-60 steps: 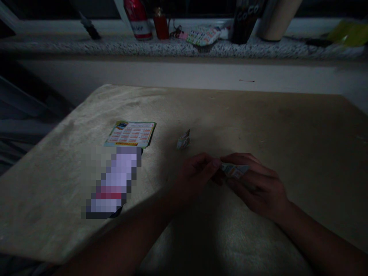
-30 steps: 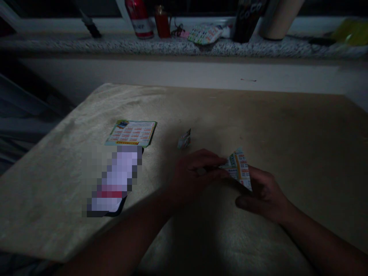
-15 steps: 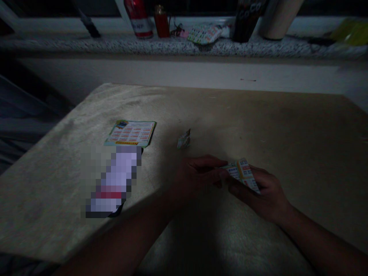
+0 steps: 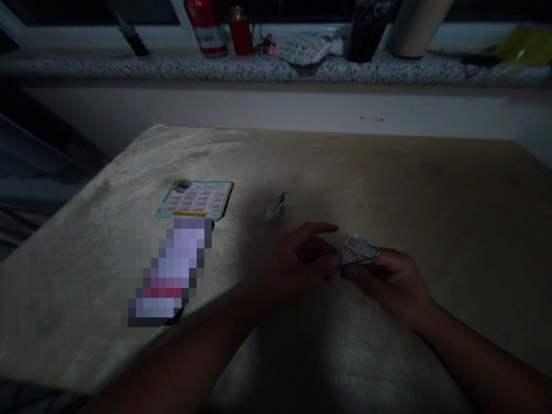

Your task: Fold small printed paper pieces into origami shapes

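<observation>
A small piece of folded printed paper (image 4: 359, 248), white with orange and blue print, is between my hands above the table. My right hand (image 4: 399, 282) grips it from the right, thumb below and fingers behind. At its left corner are the thumb and a bent finger of my left hand (image 4: 302, 261), closed together there, while the index finger stretches out above. Farther off and to the left, a small folded paper shape (image 4: 275, 208) with a pointed top stands on the table.
A printed calendar sheet (image 4: 196, 198) lies on the table (image 4: 431, 190) at left, with a blurred-out phone (image 4: 176, 270) just in front. On the windowsill (image 4: 172, 66) stand a red can (image 4: 207, 29), a red bottle (image 4: 241, 34), a crumpled packet (image 4: 306, 50), a dark cup (image 4: 368, 31) and a pale cylinder (image 4: 420, 29).
The folded paper has turned and tilted in my right hand and now shows another face. My left index finger has lifted and straightened away from it.
</observation>
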`<state>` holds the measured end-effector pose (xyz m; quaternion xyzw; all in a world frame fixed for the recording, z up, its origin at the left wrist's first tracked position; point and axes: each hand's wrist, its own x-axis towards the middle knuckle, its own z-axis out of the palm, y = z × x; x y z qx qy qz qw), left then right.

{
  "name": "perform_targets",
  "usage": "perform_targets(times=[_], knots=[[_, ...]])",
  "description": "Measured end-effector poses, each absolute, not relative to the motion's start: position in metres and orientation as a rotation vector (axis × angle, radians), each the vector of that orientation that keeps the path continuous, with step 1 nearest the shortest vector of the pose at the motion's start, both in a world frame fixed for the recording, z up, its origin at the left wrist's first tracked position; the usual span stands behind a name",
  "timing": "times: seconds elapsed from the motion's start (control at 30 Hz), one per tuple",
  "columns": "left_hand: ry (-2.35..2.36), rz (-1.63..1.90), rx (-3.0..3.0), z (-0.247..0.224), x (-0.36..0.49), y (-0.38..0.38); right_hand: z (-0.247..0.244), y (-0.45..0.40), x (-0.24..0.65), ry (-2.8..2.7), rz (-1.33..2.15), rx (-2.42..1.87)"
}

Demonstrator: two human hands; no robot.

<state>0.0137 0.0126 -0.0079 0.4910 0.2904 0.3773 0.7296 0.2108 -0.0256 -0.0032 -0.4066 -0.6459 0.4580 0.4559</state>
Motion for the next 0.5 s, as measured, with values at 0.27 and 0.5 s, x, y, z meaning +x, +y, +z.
perform_targets(times=[0.27, 0.5], knots=[[0.579, 0.693, 1.485, 0.003, 0.001, 0.017, -0.006, -0.027, 0.214, -1.683, 1.266, -0.896], [0.591, 0.759, 1.750, 0.007, -0.002, 0.019, 0.001, -0.024, 0.217, -1.800, 1.138, -0.860]])
